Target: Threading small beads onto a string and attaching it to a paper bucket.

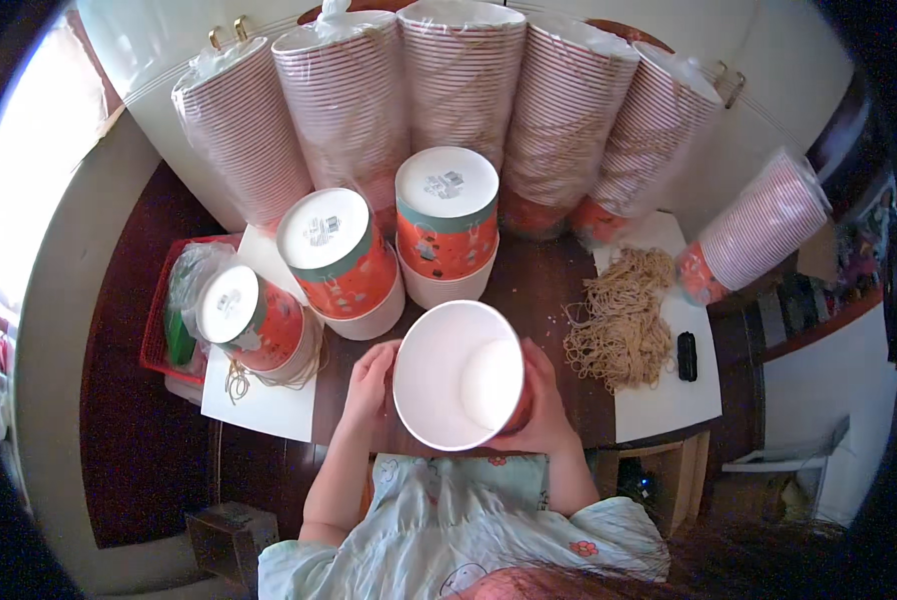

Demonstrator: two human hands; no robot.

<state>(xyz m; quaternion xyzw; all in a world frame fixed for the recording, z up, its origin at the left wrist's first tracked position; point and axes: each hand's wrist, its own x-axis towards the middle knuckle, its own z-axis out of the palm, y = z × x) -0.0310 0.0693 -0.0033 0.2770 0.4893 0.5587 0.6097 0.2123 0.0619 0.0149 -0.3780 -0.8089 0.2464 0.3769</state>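
A large white paper bucket (431,375) is held tilted in front of me, its open mouth turned up so that the bare white inside and round bottom show. My right hand (541,410) is wrapped round its right side, where a little of the red outer wall shows. On the left, my left hand (371,378) is curled against the bucket's edge, its fingertips partly hidden behind it. Beyond the bucket stand two upside-down stacks of red and green printed buckets, one left (344,275) and one at the centre (447,240).
A smaller upturned stack (274,330) stands on white paper by a red basket (159,320). Tall bagged stacks (459,80) line the back. Tan rubber bands (624,315) lie in a heap at right, near a black object (687,356) and another bagged stack (764,225).
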